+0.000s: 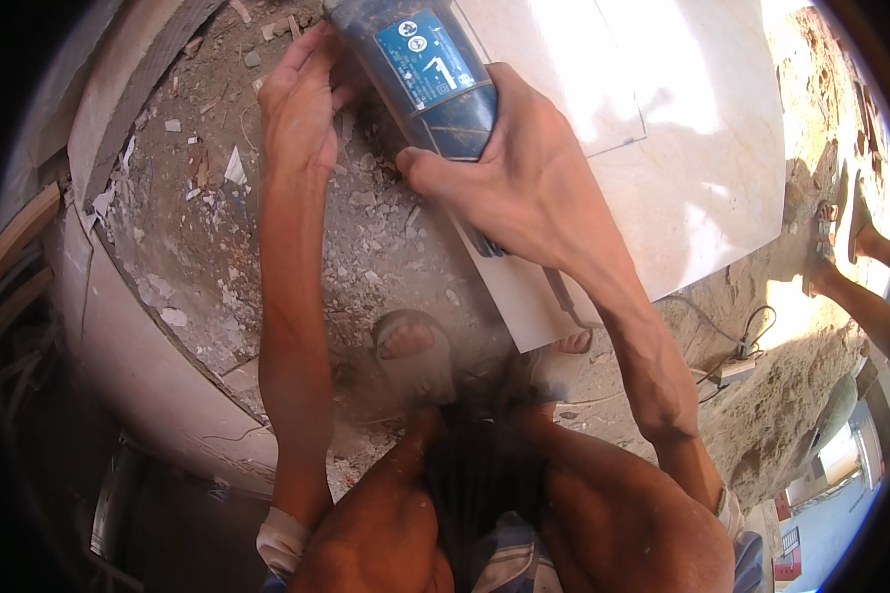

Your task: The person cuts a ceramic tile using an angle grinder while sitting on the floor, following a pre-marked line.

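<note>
My right hand [499, 173] is wrapped round the dark body of a power tool [405, 54] with a blue label, angled over the edge of a pale tile [707, 89]. My left hand [297, 99] is beside the tool's far end at the top, fingers curled, their grip partly hidden behind it. The tile has dark lines marked on it and bright sun patches. A cord runs from below my right wrist. My sandalled foot [405, 351] is on the dusty ground below.
Rubble [198, 227] covers the ground at the left, bordered by a curved pale ledge [148, 366]. Wood pieces [20, 227] lie at the far left. At the right are a looped cable with a small block [732, 371] and another person's legs [860, 296] in sandals.
</note>
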### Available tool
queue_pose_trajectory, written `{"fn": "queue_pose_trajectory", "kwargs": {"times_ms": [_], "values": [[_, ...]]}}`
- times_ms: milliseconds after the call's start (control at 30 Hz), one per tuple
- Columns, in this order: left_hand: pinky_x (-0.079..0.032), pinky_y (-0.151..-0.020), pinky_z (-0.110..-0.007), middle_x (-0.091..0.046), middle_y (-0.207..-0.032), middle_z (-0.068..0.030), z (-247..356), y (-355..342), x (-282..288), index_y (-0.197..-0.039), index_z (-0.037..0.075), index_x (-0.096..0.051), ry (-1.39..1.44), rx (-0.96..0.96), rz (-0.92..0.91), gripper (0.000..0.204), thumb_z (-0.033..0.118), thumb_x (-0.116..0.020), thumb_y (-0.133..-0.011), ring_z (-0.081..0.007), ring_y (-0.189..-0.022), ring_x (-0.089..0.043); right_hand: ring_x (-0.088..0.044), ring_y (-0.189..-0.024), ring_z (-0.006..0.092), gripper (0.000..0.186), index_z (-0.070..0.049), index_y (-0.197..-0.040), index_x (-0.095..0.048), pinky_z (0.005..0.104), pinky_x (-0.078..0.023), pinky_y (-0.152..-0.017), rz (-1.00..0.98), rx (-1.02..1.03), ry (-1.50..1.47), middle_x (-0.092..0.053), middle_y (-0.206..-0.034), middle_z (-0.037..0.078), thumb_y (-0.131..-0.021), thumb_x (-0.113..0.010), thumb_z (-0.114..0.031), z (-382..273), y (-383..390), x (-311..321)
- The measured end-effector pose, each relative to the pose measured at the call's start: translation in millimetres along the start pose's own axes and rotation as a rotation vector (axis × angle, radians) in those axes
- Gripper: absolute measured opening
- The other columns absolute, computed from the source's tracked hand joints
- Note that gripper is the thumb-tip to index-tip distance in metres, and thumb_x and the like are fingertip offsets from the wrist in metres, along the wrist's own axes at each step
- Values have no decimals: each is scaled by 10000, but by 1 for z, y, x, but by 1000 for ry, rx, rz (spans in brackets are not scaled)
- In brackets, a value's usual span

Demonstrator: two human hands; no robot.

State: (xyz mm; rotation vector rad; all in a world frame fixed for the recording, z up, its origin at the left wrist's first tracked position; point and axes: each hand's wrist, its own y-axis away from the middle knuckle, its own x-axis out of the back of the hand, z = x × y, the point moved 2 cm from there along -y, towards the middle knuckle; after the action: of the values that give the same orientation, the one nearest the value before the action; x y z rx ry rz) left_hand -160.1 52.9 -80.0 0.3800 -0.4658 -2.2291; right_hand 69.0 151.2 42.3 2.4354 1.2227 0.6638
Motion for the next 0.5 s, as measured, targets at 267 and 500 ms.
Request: {"fn": "queue_pose_trajectory", "kwargs": {"times_ms": [267, 500], "values": [[-608, -953, -336, -758, -1219, -88, 13, 16, -27, -1429, -5, -630, -18, 0, 43, 347, 152, -651, -1120, -161, -1074, -734, -736, -888, 285, 697, 116, -1283, -639, 406, -598, -842, 4, 0, -3, -757, -1013, 222, -808, -869, -338, 5, 6, 3], [-600, -946, -321, -761, -1185, -65, -4, -5, 3, -1378, 24, -648, -21, -8, -19, 273, 133, -619, -1129, -141, -1050, -728, -742, -830, 293, 645, 139, -1214, -617, 406, -596, -773, 14, 48, -31, -740, -927, 228, -823, -862, -311, 8, 11, 0]]}}
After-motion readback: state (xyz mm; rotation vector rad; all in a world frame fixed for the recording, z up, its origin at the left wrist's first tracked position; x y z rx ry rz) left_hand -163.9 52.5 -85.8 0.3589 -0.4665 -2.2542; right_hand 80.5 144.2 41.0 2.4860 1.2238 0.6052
